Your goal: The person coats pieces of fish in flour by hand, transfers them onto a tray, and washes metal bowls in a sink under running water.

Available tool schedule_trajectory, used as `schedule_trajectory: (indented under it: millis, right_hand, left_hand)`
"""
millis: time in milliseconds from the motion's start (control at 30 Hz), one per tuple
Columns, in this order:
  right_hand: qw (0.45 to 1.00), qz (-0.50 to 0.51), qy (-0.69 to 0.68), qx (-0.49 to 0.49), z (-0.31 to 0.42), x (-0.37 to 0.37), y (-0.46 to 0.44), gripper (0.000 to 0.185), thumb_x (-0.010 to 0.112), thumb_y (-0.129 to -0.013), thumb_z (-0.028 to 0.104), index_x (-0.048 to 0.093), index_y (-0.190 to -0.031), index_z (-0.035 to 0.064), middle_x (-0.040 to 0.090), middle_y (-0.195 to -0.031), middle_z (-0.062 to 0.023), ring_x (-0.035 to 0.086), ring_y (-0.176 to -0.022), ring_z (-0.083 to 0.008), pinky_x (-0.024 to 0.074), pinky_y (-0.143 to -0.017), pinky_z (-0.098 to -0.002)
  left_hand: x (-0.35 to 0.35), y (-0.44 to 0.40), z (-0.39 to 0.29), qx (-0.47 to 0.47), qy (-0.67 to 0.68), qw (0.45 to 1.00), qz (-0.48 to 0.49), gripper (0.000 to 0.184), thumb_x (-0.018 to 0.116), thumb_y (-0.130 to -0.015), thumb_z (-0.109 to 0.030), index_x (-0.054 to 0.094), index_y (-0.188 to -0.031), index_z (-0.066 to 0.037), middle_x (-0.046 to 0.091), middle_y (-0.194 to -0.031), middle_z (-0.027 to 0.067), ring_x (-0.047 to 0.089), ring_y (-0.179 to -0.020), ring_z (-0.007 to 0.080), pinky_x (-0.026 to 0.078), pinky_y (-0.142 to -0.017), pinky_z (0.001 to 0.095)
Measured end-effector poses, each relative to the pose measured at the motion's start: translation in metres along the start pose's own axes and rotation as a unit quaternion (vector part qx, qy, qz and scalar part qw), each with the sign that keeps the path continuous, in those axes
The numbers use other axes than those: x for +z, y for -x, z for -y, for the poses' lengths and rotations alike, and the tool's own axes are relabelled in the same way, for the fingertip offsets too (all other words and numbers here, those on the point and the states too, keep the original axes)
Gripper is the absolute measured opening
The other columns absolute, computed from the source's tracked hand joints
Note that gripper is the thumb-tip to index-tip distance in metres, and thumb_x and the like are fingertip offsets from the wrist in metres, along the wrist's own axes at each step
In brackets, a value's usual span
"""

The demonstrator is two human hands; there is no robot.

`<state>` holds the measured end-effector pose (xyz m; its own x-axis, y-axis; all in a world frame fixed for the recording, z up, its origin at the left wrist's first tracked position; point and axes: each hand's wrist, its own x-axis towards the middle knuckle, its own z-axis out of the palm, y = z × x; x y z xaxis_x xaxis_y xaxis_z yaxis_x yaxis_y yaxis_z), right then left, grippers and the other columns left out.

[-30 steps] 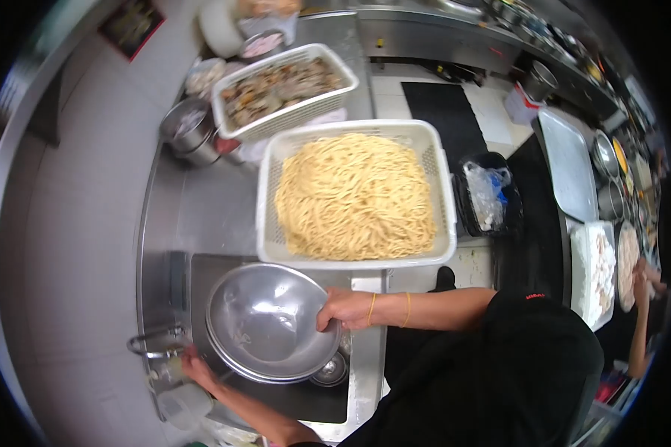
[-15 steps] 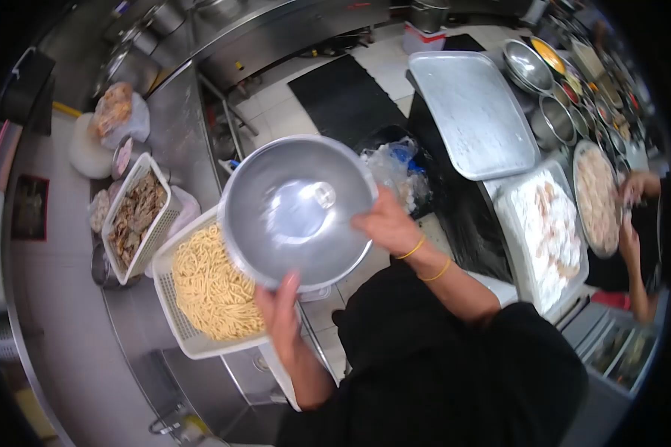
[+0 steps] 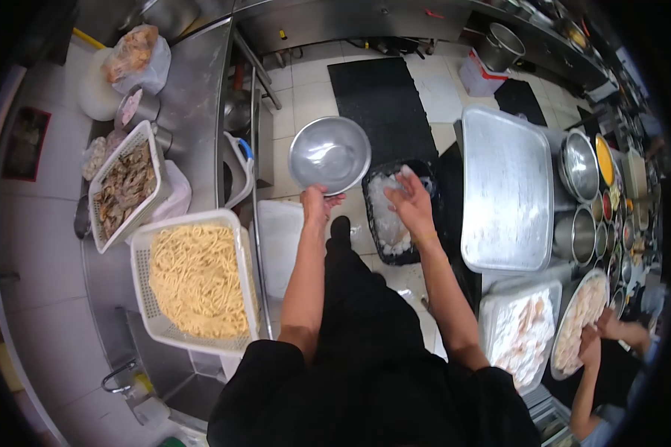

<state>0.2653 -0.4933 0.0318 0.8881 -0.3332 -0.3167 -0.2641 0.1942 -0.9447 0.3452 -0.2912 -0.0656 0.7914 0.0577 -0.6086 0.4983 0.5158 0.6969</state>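
My left hand grips the near rim of a round steel bowl, its fingers wrapped under the edge. The bowl is held out above the floor, its shiny inside facing up. My right hand is apart from the bowl, fingers spread and holding nothing, over a black bin with clear plastic in it. To the left, a white basket of yellow noodles rests on the steel counter.
Behind the noodles stands a basket of brown pieces. A metal tray lies on the right counter, beside a white-powdered container. A co-worker's hands touch an oval dish of pale food. A sink is lower left.
The bowl has moved forward and away from my body. My right hand has let go of its rim and opened, while my left hand still holds it. The view has turned away from the sink.
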Motion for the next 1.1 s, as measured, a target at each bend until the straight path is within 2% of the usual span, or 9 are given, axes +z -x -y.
schedule_trajectory:
  millis: [200, 400, 633, 700, 767, 833, 967, 1000, 1100]
  right_hand:
    - [0.996, -0.007, 0.086, 0.031, -0.061, -0.046, -0.032, 0.03, 0.069, -0.085, 0.005, 0.06, -0.113, -0.0009, 0.062, -0.079, -0.001, 0.058, -0.071, -0.0083, 0.0476, -0.062, -0.0238]
    - [0.968, -0.085, 0.214, 0.103, -0.056, -0.053, -0.035, 0.016, 0.069, -0.088, 0.009, 0.065, -0.102, 0.002, 0.061, -0.075, 0.0013, 0.055, -0.065, -0.0059, 0.0466, -0.06, -0.0228]
    - [0.945, -0.178, 0.195, 0.193, -0.059, -0.043, -0.076, 0.02, 0.068, -0.091, 0.021, 0.061, -0.087, 0.0035, 0.061, -0.067, -0.001, 0.057, -0.056, -0.0089, 0.0482, -0.052, -0.0249]
    - [0.929, -0.173, 0.248, 0.213, -0.059, -0.041, -0.08, 0.027, 0.068, -0.091, 0.027, 0.058, -0.082, 0.0044, 0.058, -0.063, -0.0007, 0.055, -0.056, -0.0077, 0.045, -0.052, -0.0243]
    - [0.912, -0.169, 0.291, 0.235, -0.05, -0.032, -0.088, 0.034, 0.067, -0.091, 0.033, 0.054, -0.078, 0.0044, 0.057, -0.06, -0.0016, 0.054, -0.056, -0.007, 0.0436, -0.052, -0.0248]
    - [0.907, -0.174, 0.304, 0.233, -0.052, -0.031, -0.085, 0.036, 0.067, -0.091, 0.035, 0.052, -0.078, 0.0042, 0.056, -0.058, -0.0019, 0.055, -0.055, -0.0079, 0.043, -0.051, -0.0257]
    - [0.88, -0.221, 0.334, 0.253, -0.036, -0.025, -0.077, 0.033, 0.07, -0.088, 0.031, 0.056, -0.078, 0.0036, 0.059, -0.064, -0.0028, 0.056, -0.06, -0.0092, 0.0444, -0.055, -0.0274]
    - [0.881, -0.232, 0.332, 0.247, -0.031, -0.025, -0.073, 0.032, 0.07, -0.088, 0.031, 0.057, -0.079, 0.0034, 0.059, -0.066, -0.0031, 0.056, -0.063, -0.0095, 0.0452, -0.057, -0.0279]
    - [0.896, -0.268, 0.267, 0.234, -0.005, -0.018, -0.062, 0.03, 0.073, -0.086, 0.03, 0.06, -0.081, 0.0028, 0.061, -0.072, -0.0035, 0.058, -0.068, -0.0105, 0.0471, -0.061, -0.0279]
  left_hand:
    - [-0.051, -0.22, -0.034, -0.03, 0.01, 0.992, -0.122, 0.03, 0.045, -0.081, -0.01, 0.054, -0.097, 0.013, 0.066, -0.075, 0.0241, 0.067, -0.054, 0.0299, 0.053, -0.045, 0.0368]
    - [-0.1, -0.41, -0.11, -0.001, 0.109, 0.978, -0.179, 0.024, 0.046, -0.086, -0.015, 0.056, -0.096, 0.005, 0.067, -0.075, 0.0192, 0.067, -0.055, 0.0263, 0.056, -0.048, 0.0346]
    - [-0.233, -0.603, -0.149, 0.048, 0.163, 0.964, -0.205, 0.036, 0.049, -0.087, -0.021, 0.048, -0.108, 0.009, 0.063, -0.09, 0.0212, 0.067, -0.079, 0.0318, 0.06, -0.079, 0.0405]
    - [-0.275, -0.632, -0.15, 0.165, -0.226, 0.955, -0.098, 0.043, 0.053, -0.089, -0.029, 0.054, -0.105, 0.01, 0.064, -0.095, 0.0236, 0.067, -0.085, 0.0354, 0.057, -0.085, 0.0435]
    - [-0.259, -0.608, -0.183, 0.196, -0.712, 0.654, -0.164, 0.055, 0.06, -0.09, -0.043, 0.066, -0.1, 0.01, 0.068, -0.098, 0.0265, 0.067, -0.09, 0.0371, 0.055, -0.08, 0.0394]
    - [-0.245, -0.603, -0.186, 0.311, -0.647, 0.678, -0.157, 0.055, 0.067, -0.086, -0.047, 0.07, -0.094, 0.007, 0.07, -0.095, 0.025, 0.069, -0.088, 0.035, 0.054, -0.074, 0.0415]
    - [-0.269, -0.637, -0.182, 0.226, -0.527, 0.818, -0.034, 0.037, 0.06, -0.094, -0.026, 0.068, -0.102, 0.009, 0.071, -0.099, 0.0206, 0.069, -0.095, 0.0278, 0.055, -0.081, 0.0333]
    - [-0.22, -0.594, -0.193, 0.228, -0.663, 0.701, -0.134, 0.035, 0.064, -0.093, -0.027, 0.07, -0.102, 0.007, 0.072, -0.097, 0.019, 0.07, -0.092, 0.0259, 0.055, -0.079, 0.0334]
    - [-0.239, -0.595, -0.194, 0.187, -0.702, 0.679, -0.108, 0.032, 0.074, -0.085, -0.024, 0.07, -0.098, 0.005, 0.071, -0.095, 0.0185, 0.069, -0.084, 0.0229, 0.054, -0.077, 0.0339]
